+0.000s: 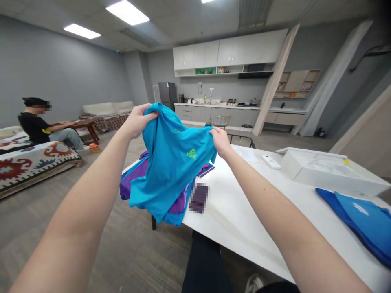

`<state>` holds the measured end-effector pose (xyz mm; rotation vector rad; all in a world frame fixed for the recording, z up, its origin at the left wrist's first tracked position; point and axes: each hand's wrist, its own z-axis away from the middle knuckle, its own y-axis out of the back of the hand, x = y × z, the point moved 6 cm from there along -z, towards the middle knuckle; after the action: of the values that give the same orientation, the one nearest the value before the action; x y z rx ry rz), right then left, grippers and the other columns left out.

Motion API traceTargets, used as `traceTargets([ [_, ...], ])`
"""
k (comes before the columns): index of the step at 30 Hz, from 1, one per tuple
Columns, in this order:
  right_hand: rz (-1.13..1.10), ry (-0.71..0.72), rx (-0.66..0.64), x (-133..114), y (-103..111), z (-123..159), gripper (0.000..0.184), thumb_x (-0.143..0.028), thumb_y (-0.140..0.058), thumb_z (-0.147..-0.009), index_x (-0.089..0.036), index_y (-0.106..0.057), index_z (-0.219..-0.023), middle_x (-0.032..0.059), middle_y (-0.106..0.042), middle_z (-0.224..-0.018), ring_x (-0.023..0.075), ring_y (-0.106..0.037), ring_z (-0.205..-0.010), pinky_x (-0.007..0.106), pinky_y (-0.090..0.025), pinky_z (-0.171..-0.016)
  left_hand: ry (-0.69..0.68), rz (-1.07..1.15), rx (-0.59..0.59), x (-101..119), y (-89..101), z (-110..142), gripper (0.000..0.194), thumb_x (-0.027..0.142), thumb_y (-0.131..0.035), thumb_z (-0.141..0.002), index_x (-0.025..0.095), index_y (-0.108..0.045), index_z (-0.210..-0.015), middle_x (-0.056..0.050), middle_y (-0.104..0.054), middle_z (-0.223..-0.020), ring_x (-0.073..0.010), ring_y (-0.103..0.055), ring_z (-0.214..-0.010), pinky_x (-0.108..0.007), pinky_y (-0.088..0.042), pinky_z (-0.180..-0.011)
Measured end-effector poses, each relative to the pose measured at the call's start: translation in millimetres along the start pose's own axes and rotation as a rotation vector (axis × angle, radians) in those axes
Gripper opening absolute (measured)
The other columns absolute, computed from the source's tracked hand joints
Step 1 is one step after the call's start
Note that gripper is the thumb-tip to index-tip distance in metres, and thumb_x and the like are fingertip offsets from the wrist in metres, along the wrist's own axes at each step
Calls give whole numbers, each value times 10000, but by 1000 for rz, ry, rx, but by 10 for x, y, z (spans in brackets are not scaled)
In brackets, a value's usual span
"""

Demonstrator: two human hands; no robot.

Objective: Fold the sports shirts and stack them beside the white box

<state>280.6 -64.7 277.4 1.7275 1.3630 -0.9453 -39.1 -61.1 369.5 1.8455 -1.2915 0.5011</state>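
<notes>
At a white counter in an open room with a kitchen behind, the left hand and right hand clench opposite upper edges of a turquoise T-shirt, holding it up above purple garments piled at the counter's edge; a blue garment lies farther along.

The camera rides on the person's head, facing forward and tipped down along both forearms. From that spot the left hand and right hand sit close to the lens, with the shirt between them and the table just below. The wide view runs on across the room to the kitchen counter, catching the ceiling lights above and a seated person far left.
</notes>
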Motion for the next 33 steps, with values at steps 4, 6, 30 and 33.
traceTargets([
  [4, 59, 140, -181, -886, 434, 325, 372, -524, -708, -796, -157, -706, -856, 7, -653, -771, 165, -554, -733, 273, -449, -696, -53, -30, -48, 1043, 4, 211, 377, 400, -692, -850, 116, -689, -1098, -29, -684, -979, -231, -668, -992, -405, -566, -904],
  [6, 92, 275, -104, -1338, 798, 485, 393, -541, -682, -824, -163, -714, -928, 21, -687, -850, 183, -588, -808, 293, -476, -762, -70, -13, -96, 1519, -44, 320, 388, 398, -703, -855, 117, -692, -1123, -35, -699, -992, -241, -675, -992, -435, -572, -911],
  [30, 1268, -27, 375, -431, 3861, 921, 373, -458, -410, -1030, -222, -660, -1176, 118, -742, -1066, 304, -662, -993, 352, -453, -818, -301, -611, -456, 1163, -3466, -511, 481, 590, -535, -929, 191, -731, -1113, -96, -737, -1155, -300, -671, -1083, -334, -515, -932],
  [33, 1405, -170, 293, 426, 3966, 596, 430, -449, -300, -1066, -210, -620, -1225, 139, -728, -1111, 301, -665, -1007, 348, -447, -812, -259, -663, -540, 410, -4213, -711, 484, 560, -477, -970, 188, -686, -1196, -117, -714, -1221, -296, -658, -1127, -332, -500, -948],
])
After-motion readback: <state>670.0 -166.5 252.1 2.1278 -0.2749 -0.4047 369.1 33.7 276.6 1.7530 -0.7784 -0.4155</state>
